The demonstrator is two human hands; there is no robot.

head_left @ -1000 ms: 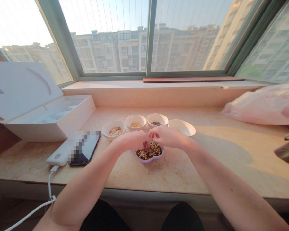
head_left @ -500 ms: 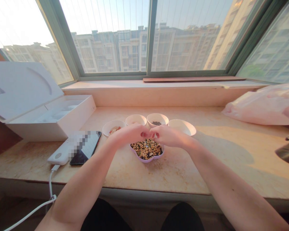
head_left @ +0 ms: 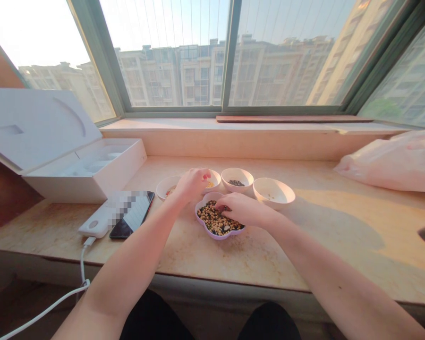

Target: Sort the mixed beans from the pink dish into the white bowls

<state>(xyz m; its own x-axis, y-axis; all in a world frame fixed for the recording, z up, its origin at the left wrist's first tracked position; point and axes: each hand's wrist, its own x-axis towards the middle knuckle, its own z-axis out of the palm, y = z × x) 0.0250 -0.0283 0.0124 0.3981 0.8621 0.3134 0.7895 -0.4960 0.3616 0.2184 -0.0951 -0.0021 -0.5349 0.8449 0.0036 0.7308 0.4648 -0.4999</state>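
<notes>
A purple scalloped bowl (head_left: 220, 237) of mixed beans and seeds sits near the middle of the counter. My right hand (head_left: 241, 209) is over its right side, fingertips down at the beans and bent together; what they pinch is too small to see. Above the second white bowl (head_left: 216, 178), which shows some yellow bits, hovers my left hand (head_left: 195, 183) with its fingers curled together, their contents unclear. Beside that stand a white bowl of dark seeds (head_left: 237, 175) and a white bowl with a few pale bits (head_left: 274, 191). My left hand partly covers the leftmost white bowl (head_left: 163, 187).
An open white box (head_left: 81, 182) stands at the left, with a white power bank (head_left: 95, 222) and a dark phone (head_left: 132, 219) in front. A cable (head_left: 82, 264) hangs over the counter's edge (head_left: 184, 276). At the right lies a plastic bag (head_left: 393, 160).
My hands were together above the purple bowl. My left hand has moved up to the second white bowl, and my right hand has lowered to the beans. The view has shifted slightly.
</notes>
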